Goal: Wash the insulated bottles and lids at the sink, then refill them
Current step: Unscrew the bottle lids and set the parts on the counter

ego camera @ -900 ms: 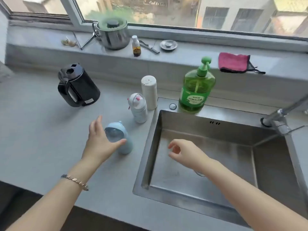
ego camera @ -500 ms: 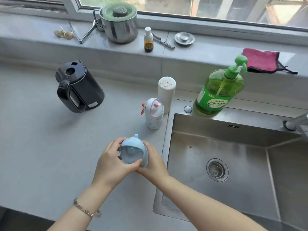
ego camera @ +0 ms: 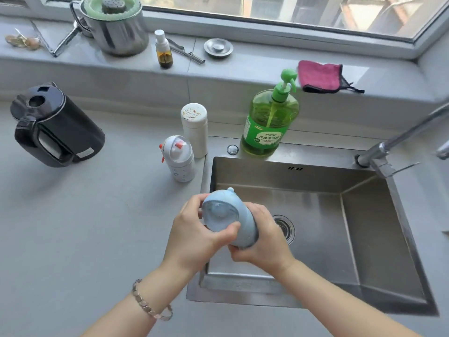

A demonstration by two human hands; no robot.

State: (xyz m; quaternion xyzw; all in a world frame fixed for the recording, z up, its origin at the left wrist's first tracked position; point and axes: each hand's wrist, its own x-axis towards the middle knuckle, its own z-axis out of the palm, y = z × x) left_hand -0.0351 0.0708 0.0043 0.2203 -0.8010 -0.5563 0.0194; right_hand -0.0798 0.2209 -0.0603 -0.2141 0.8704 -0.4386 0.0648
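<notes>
I hold a small light-blue insulated bottle tilted over the left edge of the steel sink. My left hand grips its domed lid end, thumb across the front. My right hand wraps the body from the right and below. A white bottle with a clear dome lid and red clips stands on the counter by the sink's far left corner. A taller white cylinder bottle stands just behind it.
A green dish-soap pump bottle stands on the sink's back rim. The tap reaches in from the right. A black kettle sits at the left. The sill holds a steel pot, a small dropper bottle, a drain plug and a pink cloth.
My left hand took the blue bottle off the counter, my right hand joined it, and both carried it rightward over the sink's left edge.
</notes>
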